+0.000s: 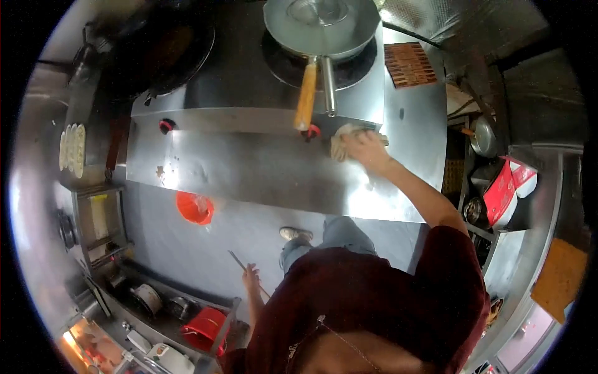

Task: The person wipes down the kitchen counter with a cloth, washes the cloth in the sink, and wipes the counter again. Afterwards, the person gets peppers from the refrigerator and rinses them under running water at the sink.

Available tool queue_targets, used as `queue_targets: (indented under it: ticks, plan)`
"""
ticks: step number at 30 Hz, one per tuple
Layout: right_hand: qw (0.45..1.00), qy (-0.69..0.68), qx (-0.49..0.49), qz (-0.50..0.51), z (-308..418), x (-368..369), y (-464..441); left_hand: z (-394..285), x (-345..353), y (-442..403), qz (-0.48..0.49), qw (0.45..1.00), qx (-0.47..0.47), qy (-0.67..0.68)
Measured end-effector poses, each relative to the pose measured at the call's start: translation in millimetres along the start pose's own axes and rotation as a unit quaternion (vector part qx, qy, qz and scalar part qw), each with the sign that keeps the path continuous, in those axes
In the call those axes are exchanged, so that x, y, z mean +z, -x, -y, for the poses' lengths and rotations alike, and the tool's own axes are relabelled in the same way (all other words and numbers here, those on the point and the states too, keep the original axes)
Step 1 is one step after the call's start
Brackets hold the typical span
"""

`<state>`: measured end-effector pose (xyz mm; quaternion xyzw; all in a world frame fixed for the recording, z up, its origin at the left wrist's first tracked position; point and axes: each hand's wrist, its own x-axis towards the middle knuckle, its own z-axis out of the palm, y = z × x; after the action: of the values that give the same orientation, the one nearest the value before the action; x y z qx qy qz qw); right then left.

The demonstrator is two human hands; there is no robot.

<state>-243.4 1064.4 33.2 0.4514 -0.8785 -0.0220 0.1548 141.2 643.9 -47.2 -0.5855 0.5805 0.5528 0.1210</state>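
My right hand point(366, 148) presses a beige cloth point(341, 144) against the steel front of the stove point(268, 165), just right of a red-and-black knob point(312, 131). Its fingers are bent over the cloth. Down by my side, my left hand point(251, 277) is closed around a thin stick point(237, 259) that slants past the fingers at both ends; its exact kind is too small to make out. Above the cloth, a wok point(280, 37) with a wooden handle point(305, 100) sits on the burner. A strainer point(311, 11) with a metal handle lies in it.
A dark wok point(168, 56) is at the back left. An orange-red bucket point(194, 207) stands on the floor, and a red bucket point(205, 328) is at lower left. A slatted brown mat point(410, 64) lies at back right. Shelving with a red box point(500, 192) flanks my right.
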Motion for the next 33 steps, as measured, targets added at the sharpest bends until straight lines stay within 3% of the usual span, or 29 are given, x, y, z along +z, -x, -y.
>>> queue_targets:
  ticks: [2,6,10,11,15,18,19,26,29,31,32,33]
  plan:
    - [0.997,-0.003,0.072,-0.029,-4.8,-24.3,-22.5,6.2,-8.0,11.8,-0.006,1.0,-0.013,-0.004]
    - [0.995,-0.069,0.063,-0.013,0.9,-26.3,-85.5,-0.3,-8.6,17.8,-0.026,1.0,-0.007,-0.01]
    - [0.973,-0.119,0.194,-0.03,20.0,9.4,-129.6,4.0,-13.7,35.0,-0.053,0.999,-0.01,0.002]
    - [0.923,-0.287,0.253,-0.037,25.0,8.4,-143.1,4.0,-15.4,38.3,-0.055,0.998,-0.009,0.009]
    - [0.994,-0.097,0.042,0.01,58.9,8.8,-201.9,11.8,-24.5,33.8,-0.061,0.998,-0.017,0.018]
    - [0.995,-0.019,0.012,-0.098,90.7,33.7,-237.4,24.6,-34.6,23.2,-0.071,0.996,-0.03,0.044]
    - [0.999,0.01,-0.001,-0.043,100.0,32.1,-253.4,25.8,-38.9,19.6,-0.075,0.996,-0.036,0.043]
    - [0.996,-0.023,-0.023,-0.086,149.6,56.1,-391.6,29.3,-108.1,-48.0,-0.036,0.996,-0.077,0.037]
    - [0.975,-0.077,0.127,-0.163,137.5,31.0,-398.9,1.6,-147.4,-82.7,-0.045,0.997,-0.062,0.032]
    - [0.956,-0.078,0.265,-0.095,114.0,4.4,-362.1,-17.2,-182.5,-118.1,-0.034,0.995,-0.09,0.0]
    - [0.938,-0.053,0.321,-0.122,106.9,-4.1,-331.7,6.7,-218.1,-158.5,0.072,0.983,-0.098,0.134]
    - [0.928,-0.032,0.353,-0.111,100.0,-8.2,-294.6,-10.1,-223.9,-159.1,0.034,0.991,-0.088,0.093]
